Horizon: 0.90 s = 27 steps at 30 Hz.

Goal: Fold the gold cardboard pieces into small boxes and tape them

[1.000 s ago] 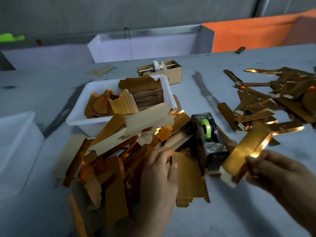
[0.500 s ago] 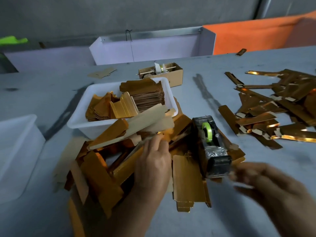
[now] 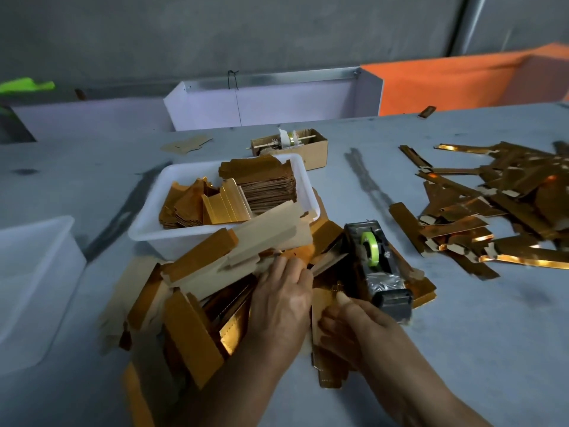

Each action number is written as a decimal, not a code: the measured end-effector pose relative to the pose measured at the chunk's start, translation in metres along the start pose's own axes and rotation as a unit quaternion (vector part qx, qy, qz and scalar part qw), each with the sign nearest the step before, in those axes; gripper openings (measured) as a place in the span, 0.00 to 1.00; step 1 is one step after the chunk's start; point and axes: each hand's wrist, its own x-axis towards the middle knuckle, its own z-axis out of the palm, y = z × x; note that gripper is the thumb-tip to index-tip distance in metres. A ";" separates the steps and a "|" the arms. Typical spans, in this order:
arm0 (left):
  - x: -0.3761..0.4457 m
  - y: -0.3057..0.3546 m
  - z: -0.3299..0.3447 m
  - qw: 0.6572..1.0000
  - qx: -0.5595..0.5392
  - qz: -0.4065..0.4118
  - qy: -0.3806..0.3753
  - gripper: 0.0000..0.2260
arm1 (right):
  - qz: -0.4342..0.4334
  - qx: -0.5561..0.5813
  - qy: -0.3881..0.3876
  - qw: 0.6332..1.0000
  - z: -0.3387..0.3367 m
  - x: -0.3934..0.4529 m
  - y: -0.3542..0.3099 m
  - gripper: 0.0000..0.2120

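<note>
Gold flat blanks lie heaped before the white tub [image 3: 147,229], and one flat blank [image 3: 320,306] beside the tape dispenser [image 3: 377,269] is being picked out: judged the fetch step, between boxes. It is pinched by the right hand [image 3: 354,331], while the left hand [image 3: 281,306] is spread flat, fingers straight, on the heap [image 3: 197,322]; folding along its creases is called for next. A second ago a finished gold box was held in the right hand; that box is gone, presumably to the finished pile [image 3: 492,208].

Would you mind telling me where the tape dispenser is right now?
In the head view, the tape dispenser stands on the table right of centre, just beyond the right hand, between the near pile of gold cardboard and the pieces scattered at right.
</note>
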 end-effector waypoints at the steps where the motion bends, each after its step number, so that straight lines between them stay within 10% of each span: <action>1: -0.003 0.001 -0.003 1.000 -0.012 0.012 0.016 0.04 | 0.001 0.026 -0.007 1.000 0.001 0.002 -0.001 0.16; 8: -0.026 0.013 0.000 0.979 -0.087 0.159 0.093 0.07 | -0.001 0.096 -0.034 0.995 0.006 0.012 -0.017 0.12; 18: -0.027 -0.042 0.026 0.993 -0.072 0.050 0.073 0.20 | -0.321 -0.302 0.172 0.881 0.008 -0.014 -0.033 0.18; 27: 0.002 -0.051 -0.001 0.979 -0.162 -0.122 -0.029 0.10 | 0.014 0.047 0.084 0.995 -0.013 -0.034 -0.043 0.19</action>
